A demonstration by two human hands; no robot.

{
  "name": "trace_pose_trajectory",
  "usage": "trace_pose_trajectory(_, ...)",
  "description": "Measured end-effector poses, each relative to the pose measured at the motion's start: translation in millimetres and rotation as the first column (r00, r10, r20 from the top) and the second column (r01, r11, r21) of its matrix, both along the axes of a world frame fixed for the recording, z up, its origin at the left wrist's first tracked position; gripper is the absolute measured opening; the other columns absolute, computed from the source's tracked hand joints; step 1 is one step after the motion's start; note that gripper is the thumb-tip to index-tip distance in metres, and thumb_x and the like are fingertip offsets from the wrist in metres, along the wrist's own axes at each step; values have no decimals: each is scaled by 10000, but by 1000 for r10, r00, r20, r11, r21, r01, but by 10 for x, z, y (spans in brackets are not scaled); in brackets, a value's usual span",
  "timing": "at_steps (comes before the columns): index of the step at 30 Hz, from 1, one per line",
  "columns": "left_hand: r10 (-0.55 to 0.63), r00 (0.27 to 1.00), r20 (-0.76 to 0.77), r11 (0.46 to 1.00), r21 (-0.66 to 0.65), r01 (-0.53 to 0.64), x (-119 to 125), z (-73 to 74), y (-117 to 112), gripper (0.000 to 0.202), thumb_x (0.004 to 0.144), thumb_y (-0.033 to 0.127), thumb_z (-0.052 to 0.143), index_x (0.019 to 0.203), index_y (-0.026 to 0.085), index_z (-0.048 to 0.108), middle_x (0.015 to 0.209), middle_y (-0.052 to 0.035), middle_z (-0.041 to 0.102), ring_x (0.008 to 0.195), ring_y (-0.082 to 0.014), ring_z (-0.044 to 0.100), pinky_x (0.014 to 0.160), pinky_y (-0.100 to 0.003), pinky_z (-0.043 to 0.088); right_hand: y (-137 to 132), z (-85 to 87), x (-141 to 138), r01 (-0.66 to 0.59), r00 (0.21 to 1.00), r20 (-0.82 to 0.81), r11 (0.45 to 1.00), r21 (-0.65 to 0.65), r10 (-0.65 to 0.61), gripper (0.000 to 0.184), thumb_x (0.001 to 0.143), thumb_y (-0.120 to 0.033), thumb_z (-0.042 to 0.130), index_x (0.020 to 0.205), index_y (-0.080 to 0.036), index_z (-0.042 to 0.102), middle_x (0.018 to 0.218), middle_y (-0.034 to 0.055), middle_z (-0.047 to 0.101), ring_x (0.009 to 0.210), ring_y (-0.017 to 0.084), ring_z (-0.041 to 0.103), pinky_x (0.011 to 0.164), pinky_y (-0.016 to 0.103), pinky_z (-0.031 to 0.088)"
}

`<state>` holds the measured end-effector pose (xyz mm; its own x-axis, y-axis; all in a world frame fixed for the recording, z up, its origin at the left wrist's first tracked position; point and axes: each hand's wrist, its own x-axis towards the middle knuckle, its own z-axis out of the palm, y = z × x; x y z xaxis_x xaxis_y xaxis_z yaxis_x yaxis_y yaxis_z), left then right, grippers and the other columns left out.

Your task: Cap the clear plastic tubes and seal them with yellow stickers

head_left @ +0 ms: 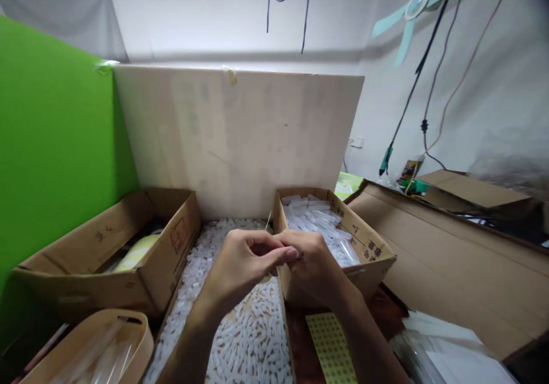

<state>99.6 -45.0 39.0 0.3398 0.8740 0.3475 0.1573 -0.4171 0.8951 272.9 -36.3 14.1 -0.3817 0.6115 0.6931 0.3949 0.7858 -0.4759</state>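
Note:
My left hand (244,261) and my right hand (306,261) meet in the middle of the head view, fingers curled and pressed together. A small whitish bit shows by my left thumb tip, but most of what the fingers hold is hidden and I cannot name it. Beneath the hands lies a mass of small white plastic pieces (253,332). Just behind my right hand stands a cardboard box (377,252) with clear plastic tubes (315,218) in it.
On the left are a cardboard box (167,258) and a tan bin (148,338) holding clear plastic. A yellow sticker sheet (328,344) lies under my right forearm. A tall pale board (240,132) closes off the back, and a green panel (55,132) the left.

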Motion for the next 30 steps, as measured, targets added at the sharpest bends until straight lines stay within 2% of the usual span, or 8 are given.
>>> trace_pose_trajectory(2,-36,997,65,986,-158,45,23,-11,14,250,739,367,845,763,123,794,584,-16,666,537,-106,566,502,-195,418,0,-18,0,20,999,36,1000,11,-20,246,935,-101,503,834,-177,715,772,36,714,715,172,667,667,272,466)
trace_pose_trajectory(5,-58,993,105,971,-227,81,29,-24,32,260,676,342,885,709,103,786,565,-18,653,527,-101,566,500,-189,421,-1,-34,-2,51,994,93,998,43,-55,222,880,-63,497,811,-167,681,757,41,697,691,170,654,637,266,454)
trace_pose_trajectory(9,-59,992,114,982,-170,78,18,-68,45,240,723,342,854,736,108,802,621,-36,689,575,-102,578,521,-189,413,-17,-20,-37,81,988,121,987,140,-99,235,783,-11,505,824,-173,671,728,21,684,642,148,642,594,240,446)
trace_pose_trajectory(16,-122,979,166,990,-47,131,-71,-163,114,247,775,362,816,786,115,816,639,-35,703,602,-110,594,566,-212,443,-57,-23,-129,184,947,176,900,394,-270,174,848,-60,575,909,-188,677,726,21,708,569,138,644,530,236,433)
trace_pose_trajectory(22,-83,997,-3,990,117,83,-168,-189,188,213,847,338,736,827,138,808,727,-50,755,739,-160,676,621,-238,457,-12,-134,-190,272,900,166,816,510,-404,156,818,-94,565,822,-207,673,640,7,681,484,140,597,484,261,400)
trace_pose_trajectory(25,-83,983,-165,971,210,117,-286,-131,197,208,905,291,651,857,138,784,767,-54,757,760,-172,682,652,-261,464,6,-189,-152,322,881,163,814,483,-445,64,803,-175,639,803,-218,686,618,8,671,463,162,571,491,292,420)
trace_pose_trajectory(28,-147,968,-204,921,330,209,-458,-74,185,214,924,289,653,1036,118,717,1005,-86,758,979,-189,690,822,-246,503,-11,-191,-95,465,849,70,804,370,-523,122,807,-317,716,904,-252,752,722,37,728,589,239,659,570,349,476)
trace_pose_trajectory(30,-103,970,-218,892,411,187,-568,-60,177,460,875,382,722,1239,126,606,1215,-119,690,1173,-234,626,975,-290,487,-48,-154,-106,556,824,-49,789,263,-564,193,794,-396,766,941,-273,785,794,58,748,662,285,682,608,391,481)
